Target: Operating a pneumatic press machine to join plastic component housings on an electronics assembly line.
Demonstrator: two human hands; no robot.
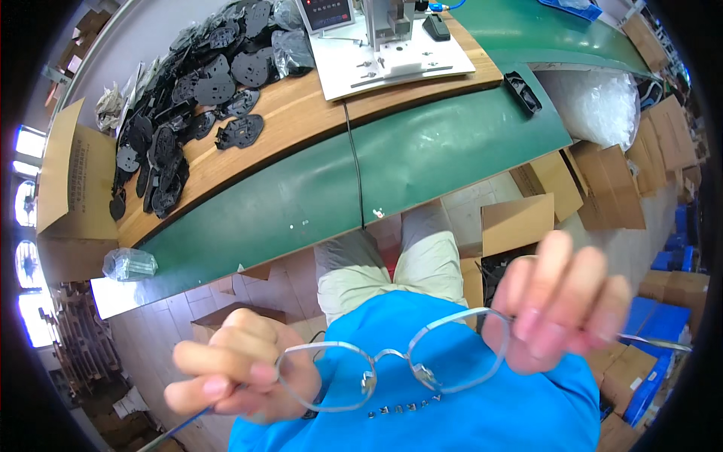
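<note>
1. Closest to the lens, a pair of pale blue, thin-rimmed eyeglasses (392, 365) is held up in front of the person's blue shirt (467, 407), the two lens rims side by side and tilted slightly, the right one higher.
2. The left hand (233, 373) is curled around the left end of the frame, fingers (218, 354) folded over the hinge area; the left temple arm runs down and out past the hand toward the lower left.
3. The right hand (561, 301) pinches the right rim at its outer edge, fingers bunched together over it; the right temple arm sticks out to the right beyond the hand.
4. Below the glasses, the person's light-coloured trousers (392, 264) show against a tiled floor (248, 290).
5. A long green workbench (422, 158) with a wooden strip along it curves across the upper half of the view.
6. A heap of flat black plastic parts (188, 98) lies on the wooden strip at the left, well apart from the hands.
7. A white machine base (392, 60) stands on the bench at top centre, and a black cable (354, 158) runs from it across the green surface.
8. Cardboard boxes (602, 188) stand on the floor at the right, blue crates (663, 324) beside them.
</note>
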